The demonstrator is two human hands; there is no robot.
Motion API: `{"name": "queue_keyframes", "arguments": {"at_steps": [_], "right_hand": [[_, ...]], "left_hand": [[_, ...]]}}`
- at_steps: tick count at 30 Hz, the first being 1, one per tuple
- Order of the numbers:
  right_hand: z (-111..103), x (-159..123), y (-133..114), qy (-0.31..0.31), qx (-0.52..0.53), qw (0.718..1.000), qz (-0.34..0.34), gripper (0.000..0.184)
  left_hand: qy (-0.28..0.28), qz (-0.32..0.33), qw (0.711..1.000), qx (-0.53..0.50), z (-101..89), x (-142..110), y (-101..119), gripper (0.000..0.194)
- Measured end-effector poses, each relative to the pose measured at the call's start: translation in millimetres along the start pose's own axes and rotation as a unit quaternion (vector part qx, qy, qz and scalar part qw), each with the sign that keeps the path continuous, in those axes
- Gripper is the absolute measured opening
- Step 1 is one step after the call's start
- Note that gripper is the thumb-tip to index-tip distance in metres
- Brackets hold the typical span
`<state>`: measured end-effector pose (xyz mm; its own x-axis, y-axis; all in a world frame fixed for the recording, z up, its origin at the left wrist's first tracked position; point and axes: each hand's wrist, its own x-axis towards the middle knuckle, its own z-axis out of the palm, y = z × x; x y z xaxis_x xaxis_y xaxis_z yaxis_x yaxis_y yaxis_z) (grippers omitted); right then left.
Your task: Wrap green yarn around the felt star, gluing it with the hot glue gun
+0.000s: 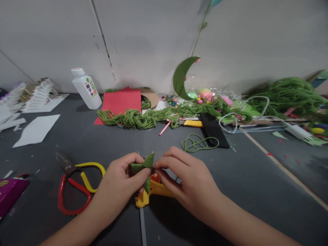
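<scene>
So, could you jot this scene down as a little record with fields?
Left grip: pinching a green-wrapped piece
Right grip: at the piece's right edge; contact unclear
Below hands: yellow glue gun
Beside left arm: red-and-yellow-handled scissors
Farther back: green yarn, red paper, white bottle
Hanging: green crescent

white bottle (80, 83) by the wall | label (90, 88) read 椰子水 (coconut water), stacked top to bottom | purple box (12, 193), left edge: its mark was illegible
</scene>
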<state>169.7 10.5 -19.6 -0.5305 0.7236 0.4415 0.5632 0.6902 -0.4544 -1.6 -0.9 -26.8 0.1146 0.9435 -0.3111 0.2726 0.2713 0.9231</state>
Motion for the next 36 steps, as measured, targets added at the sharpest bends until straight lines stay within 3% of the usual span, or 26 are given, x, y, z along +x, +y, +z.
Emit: {"name": "queue_keyframes", "arguments": {"at_steps": [5,9,11,13,16,20,23,26,30,32,36], "right_hand": [[-8.5,4.8,1.8,-0.038,0.075,0.995,0.051,0.008],[-15.3,9.9,2.3,-0.101,0.18,0.964,0.165,0.011],[-17.7,11.6,4.2,-0.149,0.272,0.918,0.246,0.011],[-18.4,12.2,7.5,-0.192,0.376,0.852,0.311,0.011],[-15.3,11.3,13.1,-0.216,0.497,0.762,0.354,0.014],[-7.3,8.5,16.4,-0.204,0.589,0.684,0.378,0.017],[-3.6,7.2,14.2,-0.19,0.628,0.655,0.375,0.019],[-3.0,7.4,10.1,-0.16,0.622,0.672,0.368,0.019],[-3.4,8.2,4.3,-0.103,0.573,0.729,0.36,0.016],[-3.5,8.1,1.3,-0.072,0.522,0.779,0.34,0.013],[-4.1,7.5,-5.4,-0.008,0.326,0.912,0.249,0.006]], "left_hand": [[-0.035,-0.01,0.999,-0.016,0.0,0.2,-0.1,0.013],[-0.097,-0.018,0.993,-0.063,-0.6,0.3,0.2,0.011],[-0.125,-0.018,0.988,-0.092,-0.7,-0.3,-0.1,0.011],[-0.144,-0.02,0.983,-0.111,-1.0,-1.3,-0.5,0.01],[-0.156,-0.01,0.979,-0.133,-2.4,-2.7,-1.6,0.009],[-0.15,0.029,0.977,-0.151,-4.1,-3.0,-3.1,0.008],[-0.129,0.051,0.976,-0.165,-3.8,-3.1,-3.1,0.008],[-0.098,0.053,0.976,-0.189,-2.9,-3.0,-2.7,0.007],[-0.099,0.034,0.97,-0.218,-2.1,-1.0,-5.2,0.007],[-0.095,0.027,0.968,-0.23,-1.7,0.2,-6.5,0.008],[-0.077,0.013,0.966,-0.248,-0.1,0.3,-5.0,0.008]]}}
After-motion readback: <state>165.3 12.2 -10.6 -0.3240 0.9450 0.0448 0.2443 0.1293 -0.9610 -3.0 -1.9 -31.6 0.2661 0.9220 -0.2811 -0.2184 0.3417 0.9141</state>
